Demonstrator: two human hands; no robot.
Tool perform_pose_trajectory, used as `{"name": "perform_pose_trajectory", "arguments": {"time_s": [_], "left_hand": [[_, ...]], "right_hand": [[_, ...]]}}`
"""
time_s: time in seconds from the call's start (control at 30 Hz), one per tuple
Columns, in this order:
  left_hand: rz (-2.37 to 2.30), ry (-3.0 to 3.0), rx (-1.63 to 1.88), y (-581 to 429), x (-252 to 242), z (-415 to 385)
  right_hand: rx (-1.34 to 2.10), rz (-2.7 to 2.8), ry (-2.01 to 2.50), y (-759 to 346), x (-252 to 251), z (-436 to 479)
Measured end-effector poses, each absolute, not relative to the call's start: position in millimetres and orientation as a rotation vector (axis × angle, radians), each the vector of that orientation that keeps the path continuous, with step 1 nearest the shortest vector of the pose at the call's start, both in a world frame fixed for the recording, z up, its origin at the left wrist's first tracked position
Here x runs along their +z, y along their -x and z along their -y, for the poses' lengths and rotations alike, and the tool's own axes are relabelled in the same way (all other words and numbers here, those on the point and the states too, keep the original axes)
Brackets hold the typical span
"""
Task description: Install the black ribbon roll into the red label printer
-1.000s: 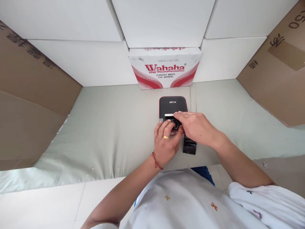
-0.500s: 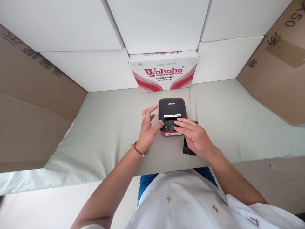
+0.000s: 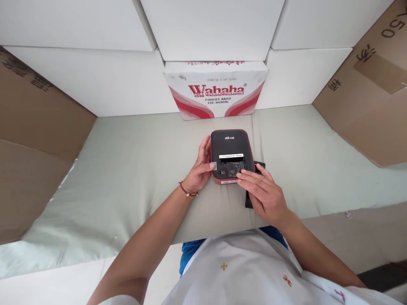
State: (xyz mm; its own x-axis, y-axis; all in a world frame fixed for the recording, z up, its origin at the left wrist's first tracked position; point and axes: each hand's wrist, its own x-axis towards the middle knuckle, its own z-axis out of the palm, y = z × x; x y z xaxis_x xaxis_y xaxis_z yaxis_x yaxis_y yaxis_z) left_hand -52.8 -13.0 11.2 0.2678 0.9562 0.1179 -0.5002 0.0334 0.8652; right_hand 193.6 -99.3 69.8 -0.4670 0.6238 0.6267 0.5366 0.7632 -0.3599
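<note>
A small portable printer (image 3: 226,146) with a black top and red sides lies flat on the cloth. A white label strip (image 3: 231,156) crosses its top, and a shiny dark clear film (image 3: 231,169) covers the slot area near its front. My left hand (image 3: 199,173) grips the left side, its thumb on a grey tab (image 3: 214,166). My right hand (image 3: 265,192) rests with outstretched fingers at the printer's front right corner, fingertips touching the film's edge. Partly hidden under that hand is a black strap (image 3: 249,201).
A Wahaha water carton (image 3: 218,99) stands behind the printer against stacked white boxes (image 3: 127,82). Brown cardboard boxes flank the table at left (image 3: 38,140) and right (image 3: 372,101). A pale green cloth (image 3: 133,169) covers the table, whose front edge is close to my body.
My left hand has closed in against the printer's left side, its thumb now on the grey tab. My right hand has slid slightly right and toward me, uncovering more film.
</note>
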Motion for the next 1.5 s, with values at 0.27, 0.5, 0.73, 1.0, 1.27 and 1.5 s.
{"name": "perform_pose_trajectory", "arguments": {"time_s": [0.27, 0.5, 0.73, 1.0, 1.27, 1.5], "left_hand": [[-0.553, -0.986, 1.223, 50.1, 9.5, 9.0], [-0.543, -1.057, 1.237, 46.6, 0.5, 7.4], [-0.566, -1.016, 1.254, 45.4, -3.7, 4.6], [-0.58, -1.006, 1.263, 43.7, -2.9, 2.7], [-0.563, -1.005, 1.276, 44.0, -4.8, 0.5], [-0.556, -0.982, 1.26, 45.6, -1.0, 2.5]], "right_hand": [[0.06, 2.115, 0.829, -193.1, 78.7, 90.0], [0.256, 2.225, 0.931, -195.8, 118.5, 52.6], [0.131, 2.706, 1.61, -149.6, 146.7, -12.2], [-0.021, 2.901, 1.704, -126.1, 125.6, -41.8], [0.445, 2.347, 1.51, -167.7, 160.4, 14.7], [0.583, 2.026, 1.922, -288.2, 139.0, 41.9]]}}
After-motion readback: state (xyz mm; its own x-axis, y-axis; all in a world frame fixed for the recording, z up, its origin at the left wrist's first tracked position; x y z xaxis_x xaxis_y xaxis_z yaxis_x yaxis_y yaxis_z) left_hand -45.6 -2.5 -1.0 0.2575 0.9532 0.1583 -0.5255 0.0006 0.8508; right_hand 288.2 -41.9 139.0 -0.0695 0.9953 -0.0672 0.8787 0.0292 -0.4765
